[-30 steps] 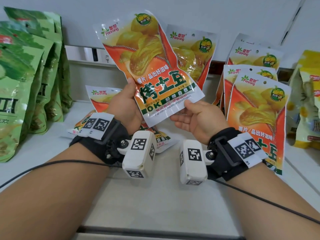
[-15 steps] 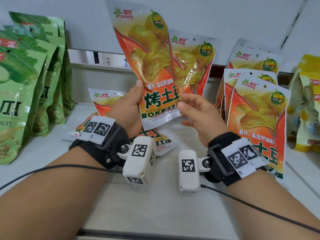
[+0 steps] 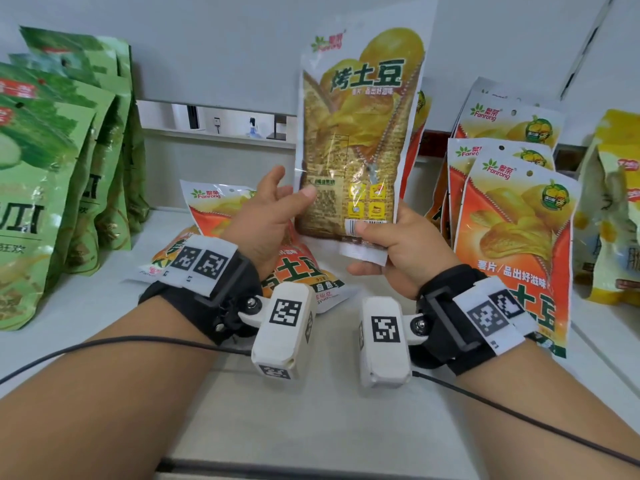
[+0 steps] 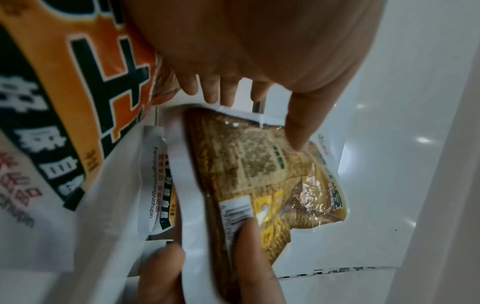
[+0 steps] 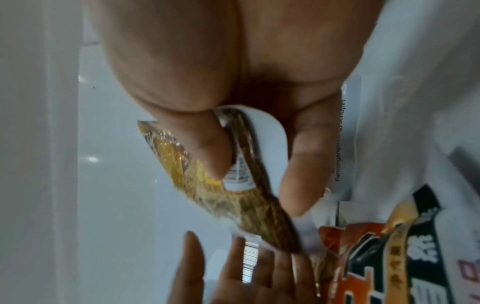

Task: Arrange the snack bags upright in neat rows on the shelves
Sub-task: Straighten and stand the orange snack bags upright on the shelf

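The right hand is pinching the bottom edge of a chip bag, holding it up in the air above the shelf. The left hand is spread wide, thumb maybe just touching the bag's side. The bag looks light, puffy and slippery, so holding its flat edges is safest.

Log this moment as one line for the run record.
right hand: pinches chip bag at bottom edge | left hand: open, thumb touching bag | bag: upright, back side facing camera, above shelf | not yet placed
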`<action>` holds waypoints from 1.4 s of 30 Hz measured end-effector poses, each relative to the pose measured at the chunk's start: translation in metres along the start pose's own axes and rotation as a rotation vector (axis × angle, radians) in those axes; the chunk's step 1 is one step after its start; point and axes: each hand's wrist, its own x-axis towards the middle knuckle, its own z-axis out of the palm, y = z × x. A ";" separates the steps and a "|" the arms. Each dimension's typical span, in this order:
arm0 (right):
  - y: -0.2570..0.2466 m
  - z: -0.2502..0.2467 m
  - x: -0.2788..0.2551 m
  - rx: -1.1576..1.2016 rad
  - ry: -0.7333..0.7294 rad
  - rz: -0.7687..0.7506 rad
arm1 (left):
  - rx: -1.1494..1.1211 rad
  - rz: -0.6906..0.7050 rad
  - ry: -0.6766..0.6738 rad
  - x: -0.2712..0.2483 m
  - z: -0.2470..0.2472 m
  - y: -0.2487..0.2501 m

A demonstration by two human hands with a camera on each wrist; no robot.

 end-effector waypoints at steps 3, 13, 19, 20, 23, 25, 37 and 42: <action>0.000 -0.003 0.002 0.046 0.014 0.041 | -0.081 0.015 -0.062 -0.001 0.000 -0.001; -0.007 -0.011 0.005 -0.033 0.175 -0.210 | -0.017 0.017 -0.146 -0.002 -0.003 -0.006; -0.006 -0.015 0.007 -0.047 0.184 -0.235 | 0.027 0.033 -0.141 -0.002 -0.004 -0.008; -0.007 -0.015 0.007 -0.028 0.200 -0.236 | 0.037 0.034 -0.148 -0.002 -0.004 -0.008; -0.009 -0.018 0.007 0.071 0.225 -0.283 | 0.094 0.027 -0.198 -0.004 -0.004 -0.008; -0.011 -0.021 0.009 0.116 0.242 -0.297 | 0.123 0.031 -0.234 -0.006 -0.001 -0.006; -0.021 -0.024 0.009 0.281 0.180 -0.387 | 0.169 0.124 -0.082 0.007 0.023 0.018; -0.026 -0.027 0.009 0.398 0.178 -0.426 | 0.241 0.136 -0.087 0.005 0.029 0.023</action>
